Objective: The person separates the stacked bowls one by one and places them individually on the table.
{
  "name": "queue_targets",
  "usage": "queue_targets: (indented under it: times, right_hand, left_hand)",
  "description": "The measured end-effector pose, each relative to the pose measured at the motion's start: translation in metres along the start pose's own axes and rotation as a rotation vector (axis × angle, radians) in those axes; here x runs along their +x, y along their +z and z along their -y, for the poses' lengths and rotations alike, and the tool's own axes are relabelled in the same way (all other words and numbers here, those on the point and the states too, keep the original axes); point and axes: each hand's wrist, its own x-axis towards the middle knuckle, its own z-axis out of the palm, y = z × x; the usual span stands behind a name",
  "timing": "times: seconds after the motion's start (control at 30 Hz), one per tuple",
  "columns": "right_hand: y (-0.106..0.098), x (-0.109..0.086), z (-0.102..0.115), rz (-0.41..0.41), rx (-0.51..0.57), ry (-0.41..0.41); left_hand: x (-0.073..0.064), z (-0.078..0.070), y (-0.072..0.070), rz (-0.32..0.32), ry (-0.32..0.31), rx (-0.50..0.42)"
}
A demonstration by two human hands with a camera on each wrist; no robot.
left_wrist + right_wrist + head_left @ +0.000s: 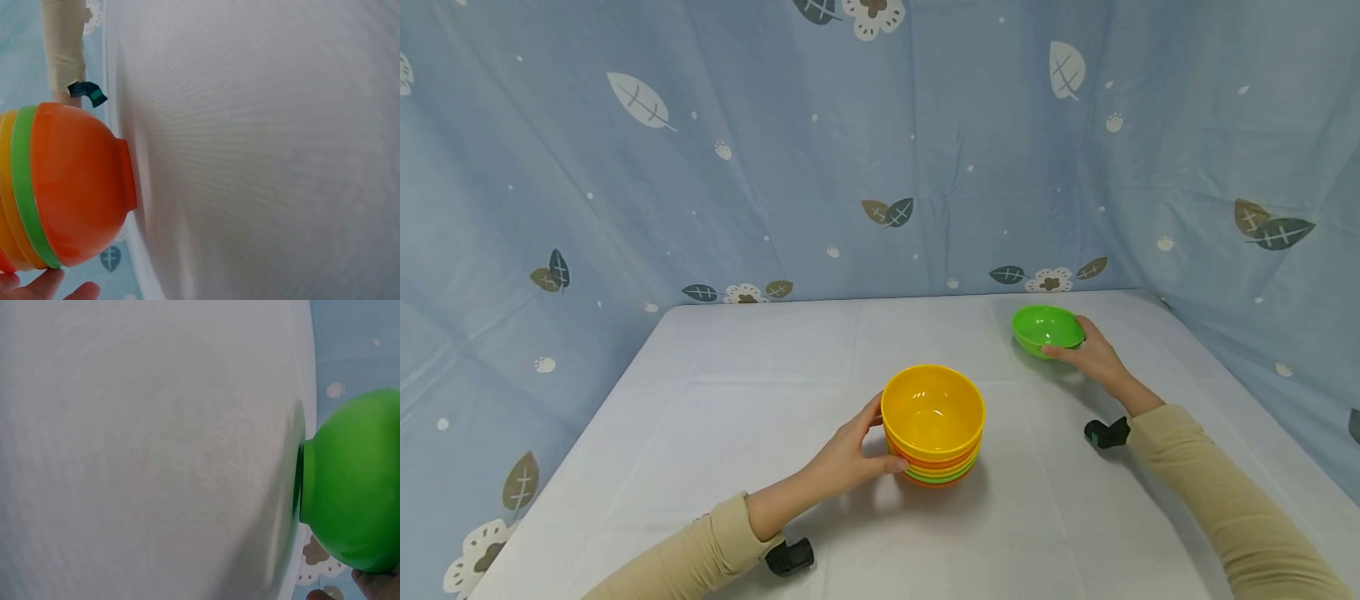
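Note:
Near the middle of the table stands a stack of nested bowls (931, 417), yellow on top with orange, yellow and green rims below. My left hand (842, 461) holds its left side, thumb in front and fingers round the back. In the left wrist view the lowest bowl, orange (81, 187), has its foot at the tabletop, under a green bowl (24, 181). Toward the far right, my right hand (1096, 357) grips a separate green bowl (1043, 323) by its right side. The right wrist view shows that bowl's foot very close to the cloth; whether it touches is unclear.
A white cloth covers the table (760, 375). Behind and beside it hangs a blue curtain (760, 158) with leaf and flower prints. A black device sits under each wrist, one at the left cuff (790, 557) and one at the right cuff (1107, 433).

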Motion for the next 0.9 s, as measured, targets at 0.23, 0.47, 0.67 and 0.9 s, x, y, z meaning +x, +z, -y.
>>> queue_targets:
  times: [0.23,0.47,0.67,0.9]
  right_hand:
    - [-0.0021,0.0014,-0.0006,0.054,-0.012,0.035]
    - [-0.0032,0.0019,-0.0038,0.085,-0.007,0.040]
    - [-0.0030,0.0020,-0.0050,0.094,0.004,0.035]
    - [-0.0036,0.0020,-0.0044,0.101,0.003,0.036]
  left_hand:
    - [0.0001,0.0000,0.0002,-0.001,0.000,0.000]
    - [0.0003,0.0001,0.0005,0.000,-0.003,-0.007]
    - [0.0001,0.0012,0.0004,0.004,0.002,-0.013]
    - [0.0003,0.0007,0.0002,0.002,-0.006,-0.005]
